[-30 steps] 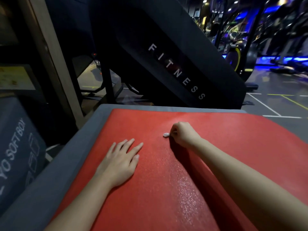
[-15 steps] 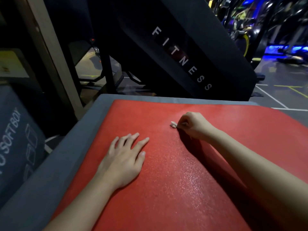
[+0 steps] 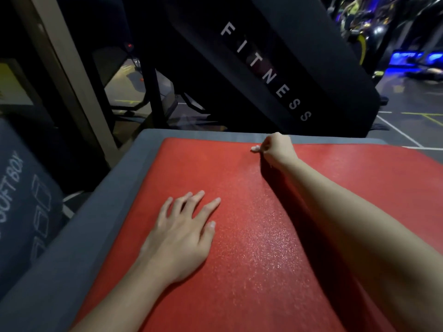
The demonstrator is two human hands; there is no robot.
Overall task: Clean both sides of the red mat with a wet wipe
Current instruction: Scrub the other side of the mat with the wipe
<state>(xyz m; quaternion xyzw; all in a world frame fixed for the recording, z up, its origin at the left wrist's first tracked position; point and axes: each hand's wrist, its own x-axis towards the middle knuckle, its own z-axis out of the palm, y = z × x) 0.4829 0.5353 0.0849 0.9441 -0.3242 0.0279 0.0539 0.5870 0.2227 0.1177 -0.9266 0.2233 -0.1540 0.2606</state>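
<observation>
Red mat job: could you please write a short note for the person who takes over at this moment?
Left hand: rests flat on the red mat, fingers spread.
Right hand: grips the balled wet wipe at the mat's far edge.
The mat lies flat on the grey padded platform.
Done: part of the top side looks damp, near the middle.
To do: the rest of the top, then flip the mat and wipe the underside.

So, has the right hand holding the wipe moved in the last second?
Yes. The right hand, gripping the wet wipe, has slid away from the person to the red mat's far edge.
</observation>
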